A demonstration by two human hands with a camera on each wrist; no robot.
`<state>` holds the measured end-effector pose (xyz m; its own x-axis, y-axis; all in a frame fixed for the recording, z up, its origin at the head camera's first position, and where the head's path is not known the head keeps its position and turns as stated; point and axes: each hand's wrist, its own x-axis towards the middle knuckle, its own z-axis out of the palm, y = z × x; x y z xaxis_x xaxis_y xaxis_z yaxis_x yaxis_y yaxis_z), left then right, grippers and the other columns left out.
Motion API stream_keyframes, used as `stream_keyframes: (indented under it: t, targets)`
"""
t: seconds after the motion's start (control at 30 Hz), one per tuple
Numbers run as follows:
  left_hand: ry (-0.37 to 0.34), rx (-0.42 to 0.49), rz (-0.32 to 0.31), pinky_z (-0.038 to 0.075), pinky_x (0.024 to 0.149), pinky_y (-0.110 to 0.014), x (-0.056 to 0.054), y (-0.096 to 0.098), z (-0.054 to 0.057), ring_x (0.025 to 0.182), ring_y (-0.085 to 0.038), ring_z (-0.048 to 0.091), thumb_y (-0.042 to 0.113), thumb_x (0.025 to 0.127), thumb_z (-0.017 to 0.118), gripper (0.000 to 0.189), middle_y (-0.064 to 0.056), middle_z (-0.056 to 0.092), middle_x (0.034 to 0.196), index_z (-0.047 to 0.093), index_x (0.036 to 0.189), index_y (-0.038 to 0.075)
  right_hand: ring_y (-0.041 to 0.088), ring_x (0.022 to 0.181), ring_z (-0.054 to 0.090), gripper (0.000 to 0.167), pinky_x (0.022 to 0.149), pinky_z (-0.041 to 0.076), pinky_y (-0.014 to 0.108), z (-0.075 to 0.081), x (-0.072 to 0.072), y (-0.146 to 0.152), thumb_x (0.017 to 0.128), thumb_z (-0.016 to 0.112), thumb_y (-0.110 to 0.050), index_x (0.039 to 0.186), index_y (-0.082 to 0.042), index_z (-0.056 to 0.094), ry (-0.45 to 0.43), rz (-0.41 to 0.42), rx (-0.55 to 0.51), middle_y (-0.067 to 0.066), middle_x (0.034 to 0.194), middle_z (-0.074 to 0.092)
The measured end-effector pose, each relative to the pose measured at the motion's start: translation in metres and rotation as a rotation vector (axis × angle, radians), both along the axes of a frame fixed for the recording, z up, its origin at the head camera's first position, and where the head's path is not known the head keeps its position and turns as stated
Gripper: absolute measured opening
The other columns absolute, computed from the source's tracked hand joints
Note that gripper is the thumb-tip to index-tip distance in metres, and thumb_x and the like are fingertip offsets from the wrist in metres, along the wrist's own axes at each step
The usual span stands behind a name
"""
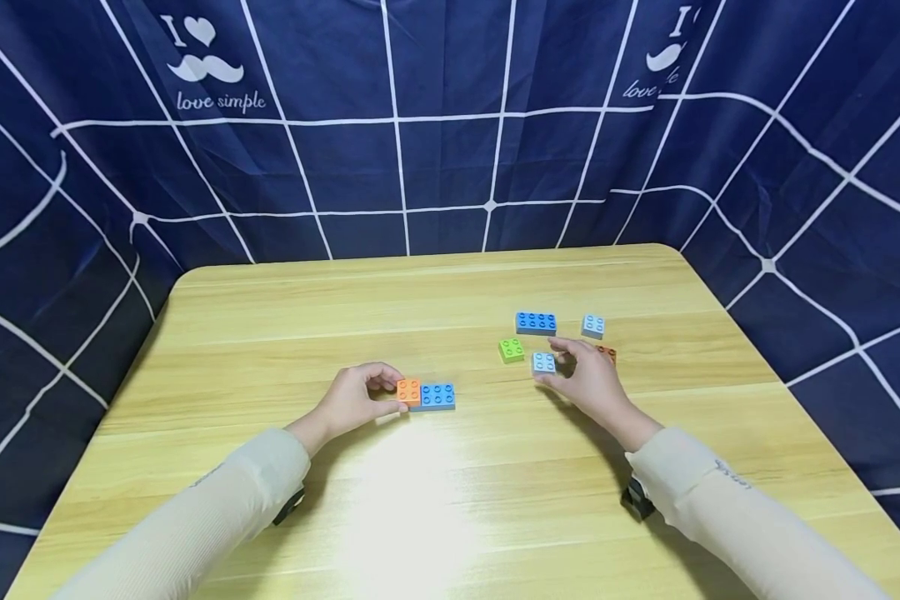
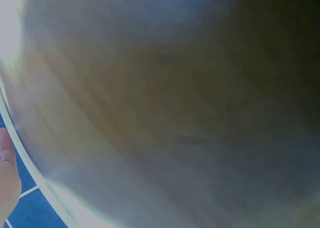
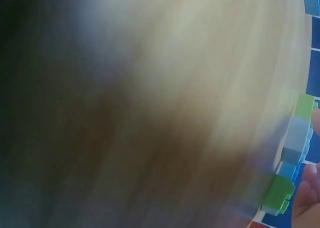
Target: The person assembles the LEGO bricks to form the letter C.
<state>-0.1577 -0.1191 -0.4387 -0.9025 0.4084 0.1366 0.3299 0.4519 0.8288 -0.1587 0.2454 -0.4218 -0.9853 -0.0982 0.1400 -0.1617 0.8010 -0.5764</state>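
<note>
In the head view my left hand (image 1: 351, 402) pinches a small orange brick (image 1: 408, 392) between thumb and fingers. That brick sits on the left end of a longer blue brick (image 1: 438, 396), which lies on the table. Over on the right, my right hand (image 1: 591, 382) reaches around a light blue brick (image 1: 543, 362). Its thumb is right at the brick's near edge, and the forefinger arches past the far edge with a small gap showing. The right wrist view has this light blue brick (image 3: 297, 138) between thumb and fingers at the right margin.
Near the right hand lie a lime green brick (image 1: 511, 350), a dark blue brick (image 1: 536, 323) and another light blue brick (image 1: 592, 325). A brown-orange brick (image 1: 607, 353) is partly hidden behind the hand. Dark blue cloth (image 1: 450, 167) surrounds the wooden table (image 1: 307, 317).
</note>
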Motion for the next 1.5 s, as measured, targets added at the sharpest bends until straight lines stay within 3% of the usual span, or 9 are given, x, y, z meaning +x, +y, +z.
stream_keyframes:
  t: [0.4, 0.9, 1.17, 1.5]
  targets:
    - [0.005, -0.004, 0.002, 0.051, 0.08, -0.035, 0.0, -0.001, 0.001, 0.084, -0.015, 0.06, 0.011, 0.072, 0.084, 0.031, 0.002, 0.065, 0.088, 0.068, 0.098, 0.007, 0.027, 0.089, 0.059, 0.064, 0.086, 0.042, 0.049, -0.007, -0.002, -0.004, 0.074, 0.082, -0.013, 0.128, 0.005, 0.054, -0.019, -0.024, 0.019, 0.017, 0.105, 0.064]
    - [-0.005, 0.0, 0.009, 0.051, 0.08, -0.034, -0.001, 0.001, 0.003, 0.084, -0.017, 0.06, 0.01, 0.072, 0.084, 0.03, 0.003, 0.065, 0.088, 0.068, 0.097, 0.006, 0.02, 0.085, 0.06, 0.045, 0.072, 0.051, 0.031, -0.012, 0.0, -0.011, 0.08, 0.079, -0.019, 0.118, -0.002, 0.064, -0.111, -0.022, -0.142, 0.007, 0.091, 0.066]
    - [-0.016, -0.006, 0.014, 0.051, 0.081, -0.034, 0.0, 0.0, 0.004, 0.085, -0.017, 0.06, 0.011, 0.072, 0.084, 0.031, 0.002, 0.065, 0.088, 0.068, 0.098, 0.006, 0.021, 0.083, 0.061, 0.045, 0.071, 0.053, 0.023, -0.006, 0.003, -0.028, 0.079, 0.079, -0.016, 0.117, 0.001, 0.063, -0.086, 0.088, -0.307, 0.009, 0.093, 0.066]
    - [-0.019, -0.011, 0.01, 0.051, 0.08, -0.034, 0.0, 0.0, 0.004, 0.085, -0.016, 0.06, 0.012, 0.072, 0.084, 0.031, 0.003, 0.065, 0.088, 0.068, 0.099, 0.007, 0.02, 0.087, 0.063, 0.042, 0.077, 0.054, 0.031, -0.003, 0.001, -0.056, 0.078, 0.08, -0.019, 0.115, -0.004, 0.066, -0.069, 0.205, -0.287, 0.007, 0.101, 0.064]
